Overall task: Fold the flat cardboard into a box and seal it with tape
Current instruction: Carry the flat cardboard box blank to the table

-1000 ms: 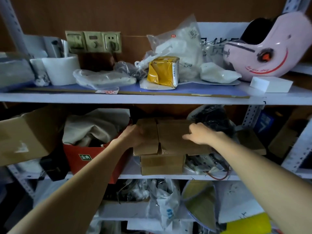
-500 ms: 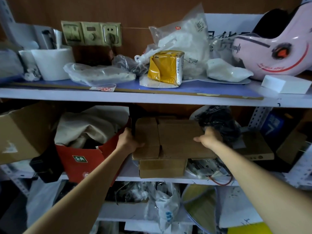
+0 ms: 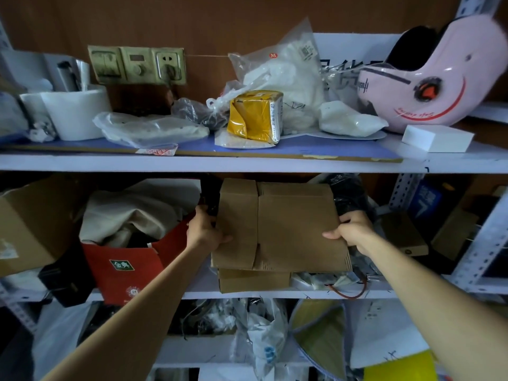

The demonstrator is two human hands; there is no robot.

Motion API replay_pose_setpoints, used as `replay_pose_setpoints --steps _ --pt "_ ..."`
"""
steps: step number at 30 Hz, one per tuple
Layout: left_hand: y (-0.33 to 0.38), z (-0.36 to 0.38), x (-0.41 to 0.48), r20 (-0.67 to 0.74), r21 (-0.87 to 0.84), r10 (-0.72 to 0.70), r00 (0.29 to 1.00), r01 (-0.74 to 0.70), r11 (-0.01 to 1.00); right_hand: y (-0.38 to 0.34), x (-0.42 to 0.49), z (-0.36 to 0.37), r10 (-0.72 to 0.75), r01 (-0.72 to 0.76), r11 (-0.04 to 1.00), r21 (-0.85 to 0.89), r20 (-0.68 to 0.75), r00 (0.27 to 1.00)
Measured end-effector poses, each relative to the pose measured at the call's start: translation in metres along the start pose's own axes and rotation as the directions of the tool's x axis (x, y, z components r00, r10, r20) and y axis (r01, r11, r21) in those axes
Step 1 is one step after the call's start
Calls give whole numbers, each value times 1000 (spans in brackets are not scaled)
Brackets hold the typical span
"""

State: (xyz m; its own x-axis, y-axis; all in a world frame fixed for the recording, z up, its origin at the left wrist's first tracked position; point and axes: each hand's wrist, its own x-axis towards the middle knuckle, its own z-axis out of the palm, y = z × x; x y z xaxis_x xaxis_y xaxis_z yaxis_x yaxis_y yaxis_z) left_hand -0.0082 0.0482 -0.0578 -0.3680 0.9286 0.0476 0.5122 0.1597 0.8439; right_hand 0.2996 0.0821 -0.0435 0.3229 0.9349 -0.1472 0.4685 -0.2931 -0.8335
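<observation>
Grip: left hand [image 3: 207, 233] and right hand [image 3: 350, 232] clamped opposite sides of the flat brown cardboard [image 3: 288, 226].
Risk: the small brown box [image 3: 253, 281] underneath might have dragged off the white shelf [image 3: 192, 295].

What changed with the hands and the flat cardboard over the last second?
The right hand slid from the top of the flat cardboard out to its right edge and now grips it, thumb on top. The left hand shifted to the left edge and grips there too. The cardboard still lies on the small box on the middle shelf; the red box beside it is unchanged.
</observation>
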Motion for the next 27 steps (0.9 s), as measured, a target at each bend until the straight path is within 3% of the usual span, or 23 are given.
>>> replay_pose_setpoints --steps 5,8,13,16,18,20,22,23,25,27 --pt "23 25 -14 32 26 82 996 -83 996 22 -14 -36 14 -14 1000 -4 -82 997" --pt "41 58 -28 132 -61 129 983 -121 991 49 -32 -72 67 -65 998 14 -182 981" --pt "76 126 -65 350 -62 319 881 -318 946 126 -84 -144 201 -204 978 29 -368 908" --pt "101 175 -107 478 -128 442 759 -437 890 171 -134 -190 331 -275 943 185 -462 823" --pt "117 208 -143 552 -194 510 659 -494 848 196 -179 -219 387 -217 899 380 -458 800" --pt "132 240 -184 626 -264 548 555 -511 818 227 -224 -248 380 -221 918 330 -565 733" --pt "149 270 -232 695 -360 580 424 -493 792 251 -275 -275 487 -358 871 337 -694 530" --pt "157 284 -259 720 -394 595 356 -497 774 262 -302 -288 461 -368 876 313 -767 445" --pt "175 306 -320 744 -439 621 247 -520 733 283 -357 -313 474 -429 853 297 -785 398" --pt "191 326 -389 763 -516 629 149 -446 731 309 -416 -337 510 -506 801 321 -808 296"
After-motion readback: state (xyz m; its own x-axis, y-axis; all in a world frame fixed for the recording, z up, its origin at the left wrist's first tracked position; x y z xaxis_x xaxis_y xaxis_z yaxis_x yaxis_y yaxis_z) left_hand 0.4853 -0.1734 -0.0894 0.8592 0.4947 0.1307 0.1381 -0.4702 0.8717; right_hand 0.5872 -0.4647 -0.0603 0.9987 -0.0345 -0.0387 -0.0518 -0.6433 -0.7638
